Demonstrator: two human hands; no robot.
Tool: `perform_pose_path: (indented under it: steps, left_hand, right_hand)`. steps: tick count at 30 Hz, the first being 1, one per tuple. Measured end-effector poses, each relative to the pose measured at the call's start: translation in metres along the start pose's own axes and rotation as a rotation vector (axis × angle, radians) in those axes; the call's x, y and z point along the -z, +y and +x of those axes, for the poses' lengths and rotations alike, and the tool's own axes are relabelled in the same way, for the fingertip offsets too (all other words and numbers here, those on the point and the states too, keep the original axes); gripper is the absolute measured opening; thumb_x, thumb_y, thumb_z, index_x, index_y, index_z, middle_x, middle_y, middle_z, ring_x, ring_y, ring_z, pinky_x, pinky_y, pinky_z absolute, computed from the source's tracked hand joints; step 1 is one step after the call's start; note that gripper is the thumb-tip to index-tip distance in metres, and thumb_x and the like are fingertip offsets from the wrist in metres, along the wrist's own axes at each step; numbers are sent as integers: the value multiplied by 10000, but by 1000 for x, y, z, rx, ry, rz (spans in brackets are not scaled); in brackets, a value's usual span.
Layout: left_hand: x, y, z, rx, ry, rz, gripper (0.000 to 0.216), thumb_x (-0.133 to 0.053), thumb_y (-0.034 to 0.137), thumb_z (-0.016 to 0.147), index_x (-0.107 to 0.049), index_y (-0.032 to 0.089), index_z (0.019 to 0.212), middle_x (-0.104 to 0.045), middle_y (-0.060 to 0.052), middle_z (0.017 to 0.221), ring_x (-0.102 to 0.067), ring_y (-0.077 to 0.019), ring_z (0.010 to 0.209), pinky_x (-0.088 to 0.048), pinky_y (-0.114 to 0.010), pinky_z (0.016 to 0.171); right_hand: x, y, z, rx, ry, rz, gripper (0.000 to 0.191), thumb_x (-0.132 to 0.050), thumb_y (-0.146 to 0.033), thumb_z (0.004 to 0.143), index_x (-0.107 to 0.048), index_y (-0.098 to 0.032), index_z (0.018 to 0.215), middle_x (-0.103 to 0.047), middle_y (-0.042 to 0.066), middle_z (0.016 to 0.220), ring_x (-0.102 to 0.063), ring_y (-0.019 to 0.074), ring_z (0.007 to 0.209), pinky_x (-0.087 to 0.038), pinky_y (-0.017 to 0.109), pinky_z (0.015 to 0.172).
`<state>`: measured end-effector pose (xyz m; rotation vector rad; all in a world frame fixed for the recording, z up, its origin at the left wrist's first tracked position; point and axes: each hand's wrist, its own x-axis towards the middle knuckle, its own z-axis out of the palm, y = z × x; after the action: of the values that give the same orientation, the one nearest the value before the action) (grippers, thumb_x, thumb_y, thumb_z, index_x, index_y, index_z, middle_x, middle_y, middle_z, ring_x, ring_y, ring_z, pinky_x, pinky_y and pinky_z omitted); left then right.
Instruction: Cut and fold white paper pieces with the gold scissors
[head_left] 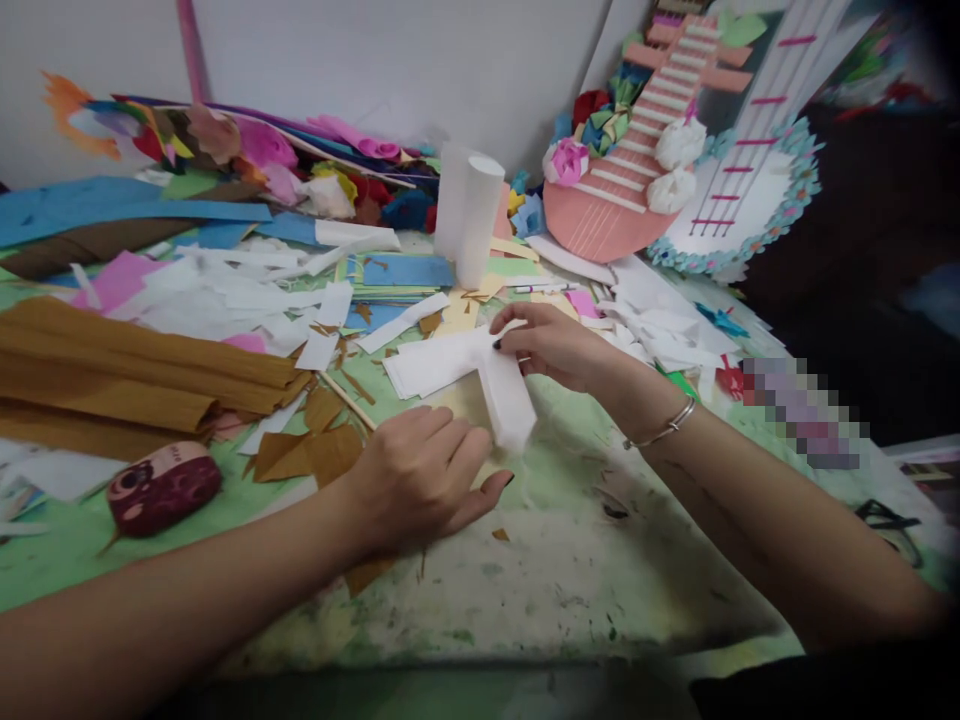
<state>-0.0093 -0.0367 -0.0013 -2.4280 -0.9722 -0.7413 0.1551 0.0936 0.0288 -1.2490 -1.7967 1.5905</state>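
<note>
My left hand (424,475) rests knuckles-up on the green table (570,560), its fingers curled, touching the near end of a folded white paper piece (504,392). Whether it pinches the paper I cannot make out. My right hand (551,345), with a ring and a silver bracelet on the wrist, has its fingers closed on the far end of that same white piece. A stack of white paper strips (431,365) lies just left of it, under the piece.
Brown crepe paper folds (135,375) and brown scraps lie at left, with a dark red pouch (163,487). A white paper roll (469,215) stands behind. Coloured paper and flowers pile along the wall; a pink guitar-shaped craft (622,190) leans at back right.
</note>
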Motion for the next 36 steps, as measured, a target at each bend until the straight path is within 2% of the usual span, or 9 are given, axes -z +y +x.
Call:
perform_pose_path:
  steps: [4, 8, 11, 14, 17, 21, 25, 30, 36]
  left_hand:
    - [-5, -1, 0, 69, -82, 41, 278, -479, 378, 853, -497, 164, 676, -505, -35, 606, -480, -182, 608, -366, -307, 543]
    - [-10, -4, 1, 110, -145, 101, 159, -509, 256, 828, -514, 152, 707, -532, -59, 672, -491, -205, 670, -394, -323, 591]
    - [-11, -7, 1, 108, -165, 121, 139, -510, 197, 818, -528, 152, 688, -534, -66, 676, -488, -213, 683, -404, -330, 600]
    - [-12, -11, 0, 90, -174, 126, 148, -502, 120, 808, -552, 148, 671, -556, -79, 702, -493, -213, 713, -417, -331, 625]
    - [-13, -17, -2, 82, -160, 115, 167, -494, 61, 795, -587, 138, 680, -590, -94, 754, -502, -210, 757, -435, -333, 666]
    - [-15, -24, -6, 93, -135, 113, 164, -504, 49, 790, -625, 122, 709, -617, -102, 787, -511, -211, 775, -455, -338, 680]
    - [-17, -29, -8, 98, -117, 108, 152, -513, 55, 795, -654, 113, 787, -631, -108, 821, -523, -220, 804, -470, -346, 694]
    - [-14, -29, -7, 120, -89, 43, 142, -521, 110, 827, -650, 109, 887, -628, -105, 852, -528, -217, 808, -478, -346, 714]
    - [-11, -26, -6, 130, -139, -126, 110, -517, 114, 839, -623, 127, 814, -604, -86, 848, -522, -187, 783, -463, -314, 696]
  right_hand:
    - [4, 19, -20, -110, 191, 313, 165, -564, -58, 655, -488, -168, 752, -545, -15, 646, -531, 76, 545, -507, 232, 583]
    - [2, 34, -47, -170, 204, 423, 122, -598, -67, 654, -585, -120, 763, -630, 57, 723, -626, 114, 637, -559, 252, 689]
    - [1, 41, -65, -159, 196, 439, 201, -640, -82, 637, -625, -105, 836, -675, 92, 798, -665, 149, 723, -567, 254, 713]
    - [3, 45, -75, -157, 227, 323, 220, -665, -126, 636, -638, -124, 855, -691, 90, 832, -679, 167, 734, -560, 229, 607]
    - [4, 47, -79, -127, 237, 166, 179, -660, -179, 657, -652, -134, 830, -678, 51, 689, -656, 138, 596, -502, 197, 488]
    - [6, 49, -79, -79, 169, -1, 147, -636, -211, 688, -675, -129, 804, -599, -6, 542, -484, 64, 376, -348, 180, 364]
    - [6, 57, -81, 90, 169, -259, 121, -630, -185, 704, -725, -136, 760, -522, -30, 482, -382, 45, 418, -265, 176, 402]
    - [5, 69, -86, 293, 143, -491, 178, -599, -166, 751, -748, -161, 847, -621, 0, 585, -428, 58, 479, -311, 183, 463]
    - [11, 70, -88, 377, 191, -592, 199, -631, -203, 763, -718, -159, 936, -553, -33, 530, -405, 52, 453, -319, 188, 480]
